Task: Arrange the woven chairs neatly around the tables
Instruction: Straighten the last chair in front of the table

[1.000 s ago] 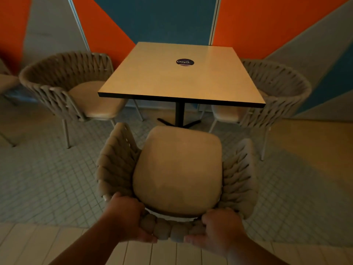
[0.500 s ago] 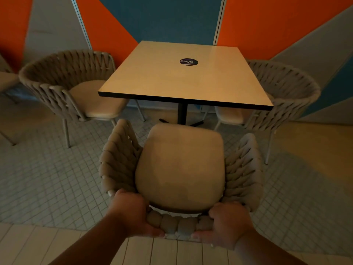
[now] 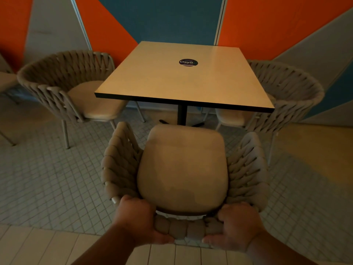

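Gripping the chair [image 3: 182, 169] by its back rim at six o'clock, left hand [image 3: 137, 220] and right hand [image 3: 236, 226] curl evenly round it, likely to push it straight toward the counter [image 3: 172, 83] at twelve.

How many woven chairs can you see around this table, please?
3. The left chair and right chair flank the table; the near chair faces it, gripped by the left hand and right hand. Furniture cut off at the picture's left edge may be another.

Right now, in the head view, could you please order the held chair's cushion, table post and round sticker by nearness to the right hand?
1. Cushion, beside the right hand.
2. Table post, under the tabletop.
3. Round sticker, far tabletop end.
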Demonstrator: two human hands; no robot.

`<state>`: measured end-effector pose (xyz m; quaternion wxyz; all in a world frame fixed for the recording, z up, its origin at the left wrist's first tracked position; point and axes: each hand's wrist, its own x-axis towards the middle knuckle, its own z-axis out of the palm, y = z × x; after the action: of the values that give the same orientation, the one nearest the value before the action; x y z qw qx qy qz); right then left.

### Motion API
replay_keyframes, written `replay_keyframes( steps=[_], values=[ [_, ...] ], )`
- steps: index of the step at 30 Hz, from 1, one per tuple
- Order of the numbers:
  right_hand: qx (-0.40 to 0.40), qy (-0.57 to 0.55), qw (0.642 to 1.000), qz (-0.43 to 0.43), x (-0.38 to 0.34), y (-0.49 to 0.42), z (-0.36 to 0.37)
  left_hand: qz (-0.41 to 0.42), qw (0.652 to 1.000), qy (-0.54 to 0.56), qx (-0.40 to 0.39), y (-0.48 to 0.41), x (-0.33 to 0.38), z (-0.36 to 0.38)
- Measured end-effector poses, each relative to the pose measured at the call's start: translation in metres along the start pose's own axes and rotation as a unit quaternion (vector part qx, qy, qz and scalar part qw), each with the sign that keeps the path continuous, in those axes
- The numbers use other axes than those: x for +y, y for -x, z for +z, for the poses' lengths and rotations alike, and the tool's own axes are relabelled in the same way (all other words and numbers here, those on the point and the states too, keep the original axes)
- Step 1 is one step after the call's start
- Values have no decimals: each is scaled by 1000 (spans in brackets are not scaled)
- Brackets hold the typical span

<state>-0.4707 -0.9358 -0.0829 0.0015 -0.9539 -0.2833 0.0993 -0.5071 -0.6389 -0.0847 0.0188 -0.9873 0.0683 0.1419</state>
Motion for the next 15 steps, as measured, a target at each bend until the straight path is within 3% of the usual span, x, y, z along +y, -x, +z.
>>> replay_keyframes(
  steps=[7, 15],
  values=[
    [48, 0, 999, -1, 31, -9, 13, 6, 1000, 1, 5, -19, 14, -11],
    [40, 9, 999, 6, 64, -15, 8, -20, 1000, 15, 13, -40, 38, -7]
  ],
)
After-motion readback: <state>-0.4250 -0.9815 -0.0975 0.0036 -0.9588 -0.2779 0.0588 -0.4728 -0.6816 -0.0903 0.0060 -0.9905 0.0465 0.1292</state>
